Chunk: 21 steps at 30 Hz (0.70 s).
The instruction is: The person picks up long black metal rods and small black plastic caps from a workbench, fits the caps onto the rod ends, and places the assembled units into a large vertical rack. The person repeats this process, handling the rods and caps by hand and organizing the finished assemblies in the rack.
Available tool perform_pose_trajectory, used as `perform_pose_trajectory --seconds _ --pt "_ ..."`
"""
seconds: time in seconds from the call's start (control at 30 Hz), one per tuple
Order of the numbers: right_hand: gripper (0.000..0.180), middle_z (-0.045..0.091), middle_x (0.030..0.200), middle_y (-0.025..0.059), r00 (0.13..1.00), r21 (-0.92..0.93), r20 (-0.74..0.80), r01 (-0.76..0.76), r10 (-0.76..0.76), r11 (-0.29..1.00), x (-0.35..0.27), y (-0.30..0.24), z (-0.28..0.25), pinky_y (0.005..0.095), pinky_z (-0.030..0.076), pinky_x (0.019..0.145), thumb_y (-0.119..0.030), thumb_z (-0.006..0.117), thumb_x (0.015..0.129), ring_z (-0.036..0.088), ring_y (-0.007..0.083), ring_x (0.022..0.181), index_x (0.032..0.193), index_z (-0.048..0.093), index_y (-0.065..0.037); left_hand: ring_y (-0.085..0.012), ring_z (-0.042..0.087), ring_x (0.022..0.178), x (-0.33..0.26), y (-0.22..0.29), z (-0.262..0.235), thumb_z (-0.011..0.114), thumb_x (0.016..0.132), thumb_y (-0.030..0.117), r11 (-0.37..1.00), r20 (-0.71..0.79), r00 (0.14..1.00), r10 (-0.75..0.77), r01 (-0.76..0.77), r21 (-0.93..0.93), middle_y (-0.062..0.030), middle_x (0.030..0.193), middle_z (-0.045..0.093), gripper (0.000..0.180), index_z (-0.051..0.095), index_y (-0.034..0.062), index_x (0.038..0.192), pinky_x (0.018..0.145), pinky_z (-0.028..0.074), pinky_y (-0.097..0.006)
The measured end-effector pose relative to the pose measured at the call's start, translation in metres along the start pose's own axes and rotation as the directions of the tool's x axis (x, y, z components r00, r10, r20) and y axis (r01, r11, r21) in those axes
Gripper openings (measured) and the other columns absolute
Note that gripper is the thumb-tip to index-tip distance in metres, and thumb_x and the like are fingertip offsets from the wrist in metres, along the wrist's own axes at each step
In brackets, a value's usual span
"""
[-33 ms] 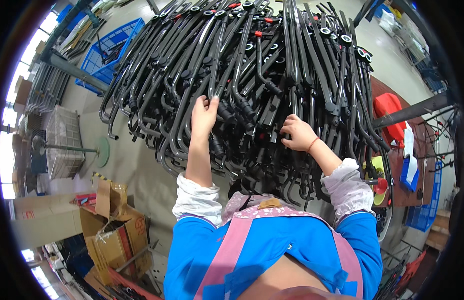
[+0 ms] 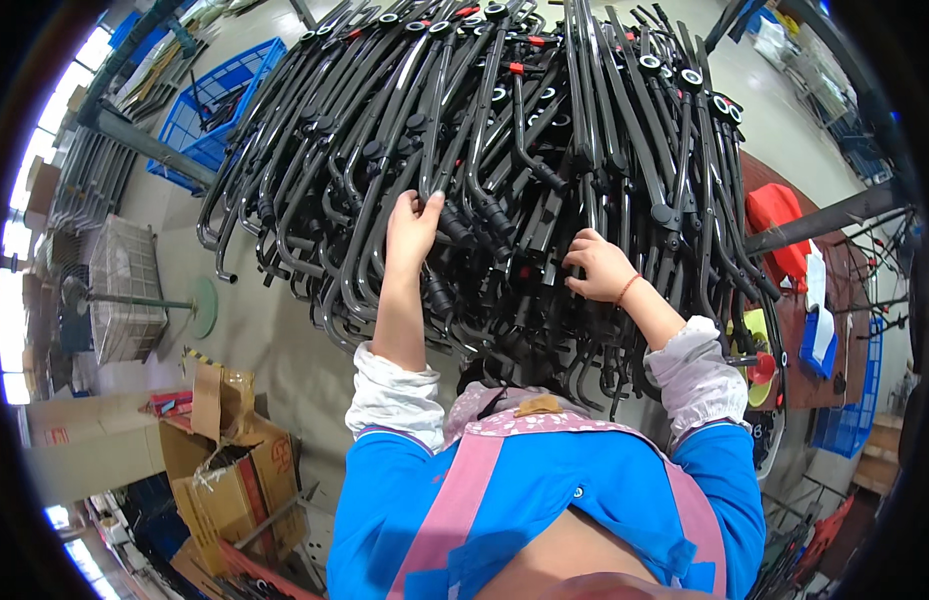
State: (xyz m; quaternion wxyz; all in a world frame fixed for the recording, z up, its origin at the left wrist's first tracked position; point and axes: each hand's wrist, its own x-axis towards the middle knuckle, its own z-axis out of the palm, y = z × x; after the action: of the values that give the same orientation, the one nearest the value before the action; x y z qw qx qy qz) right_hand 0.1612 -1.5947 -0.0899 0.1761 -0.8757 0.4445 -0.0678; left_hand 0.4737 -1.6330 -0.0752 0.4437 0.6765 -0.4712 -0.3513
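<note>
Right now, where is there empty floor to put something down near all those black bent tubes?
Bare grey floor lies left of the black tube pile, between it, the wire fan and the cardboard boxes. The pile itself is packed tight around the left hand and right hand. The right side is crowded with a red-brown table.

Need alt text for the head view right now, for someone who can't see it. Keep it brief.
Both bare hands reach into a big stack of black bent metal tube frames: the left hand grips one tube, the right hand rests its fingers on another. Open cardboard boxes sit lower left, a blue crate upper left.
</note>
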Motion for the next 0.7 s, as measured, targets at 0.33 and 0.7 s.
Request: perform_pose_trajectory --seconds 0.33,0.7 --pt "0.025 0.065 0.095 0.0077 0.995 -0.06 -0.005 -0.097 0.097 0.993 0.003 -0.008 0.005 0.0372 0.047 0.095 -0.024 0.072 0.069 0.053 0.0278 0.115 0.089 0.072 -0.007 -0.0139 0.053 0.069 0.054 0.002 -0.061 0.062 0.077 0.017 0.959 0.354 0.929 -0.107 0.191 -0.21 -0.0058 0.078 0.057 0.034 0.059 -0.0083 0.099 0.061 0.044 -0.029" --pt "0.023 0.066 0.095 0.0086 0.995 -0.039 -0.042 -0.096 0.094 0.995 0.004 -0.013 0.004 0.0369 0.048 0.095 -0.021 0.071 0.07 0.053 0.0283 0.113 0.087 0.072 -0.006 -0.0374 0.048 0.126 0.078 -0.001 -0.101 0.067 0.076 0.059 0.746 0.176 0.983 0.046 -0.151 0.649 -0.0223 0.132 0.052 0.08 0.054 -0.0012 0.127 0.104 0.037 -0.052"
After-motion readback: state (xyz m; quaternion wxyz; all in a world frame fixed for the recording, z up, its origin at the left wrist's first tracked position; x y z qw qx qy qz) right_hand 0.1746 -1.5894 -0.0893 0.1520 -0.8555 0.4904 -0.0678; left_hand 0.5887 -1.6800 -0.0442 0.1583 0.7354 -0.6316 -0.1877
